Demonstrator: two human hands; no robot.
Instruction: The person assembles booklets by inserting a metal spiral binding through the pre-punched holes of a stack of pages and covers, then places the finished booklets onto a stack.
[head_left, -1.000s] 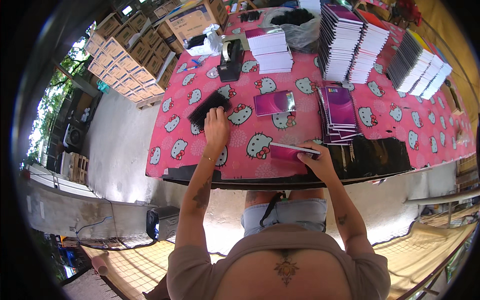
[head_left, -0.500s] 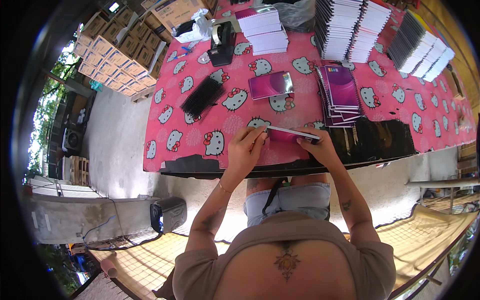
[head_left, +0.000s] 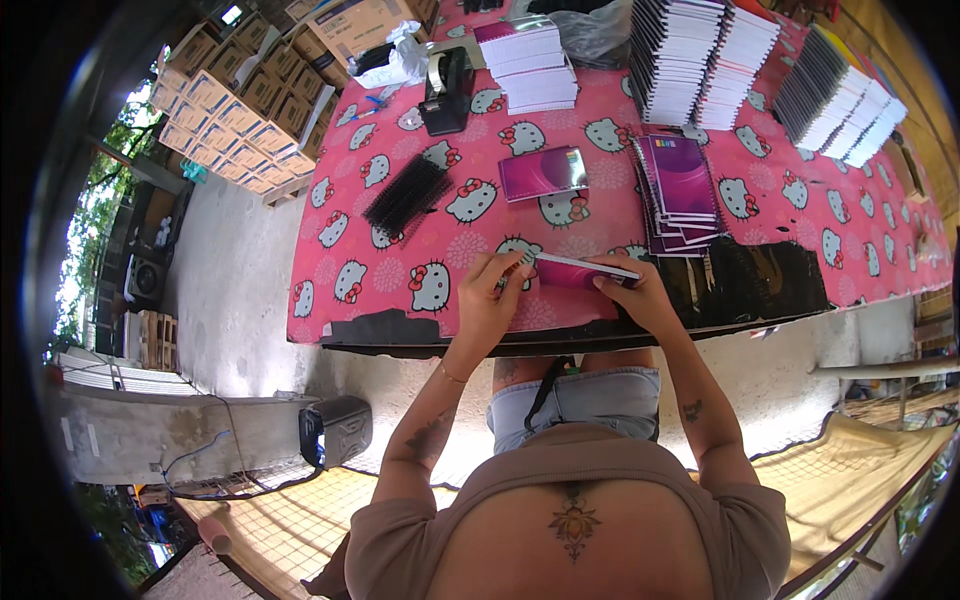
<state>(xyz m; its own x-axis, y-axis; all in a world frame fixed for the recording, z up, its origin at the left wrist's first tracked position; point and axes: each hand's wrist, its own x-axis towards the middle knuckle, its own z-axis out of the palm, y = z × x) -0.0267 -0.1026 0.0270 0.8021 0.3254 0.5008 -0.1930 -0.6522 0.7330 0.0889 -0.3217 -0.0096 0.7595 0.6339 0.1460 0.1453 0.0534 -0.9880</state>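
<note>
Just above the table's near edge, a purple-covered notebook (head_left: 572, 273) is tilted so that its white page edge faces up. My right hand (head_left: 637, 292) grips its right end, thumb on the cover. At the left end my left hand (head_left: 488, 290) is closed, fingertips pinched at the notebook's corner; whether a coil lies between them is too small to tell. Beyond my hands lies a loose purple cover or booklet (head_left: 545, 173) with a shiny right end. Black spiral binding coils (head_left: 408, 195) lie in a bundle to the left. A stack of purple spiral notebooks (head_left: 682, 190) sits to the right.
A pink patterned cloth (head_left: 390, 275) covers the table, with a worn black patch (head_left: 765, 280) at right. Tall notebook stacks (head_left: 675, 65) and a grey-edged stack (head_left: 835, 100) stand at the back. A black tape dispenser (head_left: 446, 95) is back left; cartons (head_left: 240, 110) stand beyond the table.
The notebook and both hands stay in nearly the same place. My left fingers have shifted very slightly at the notebook's left end.
</note>
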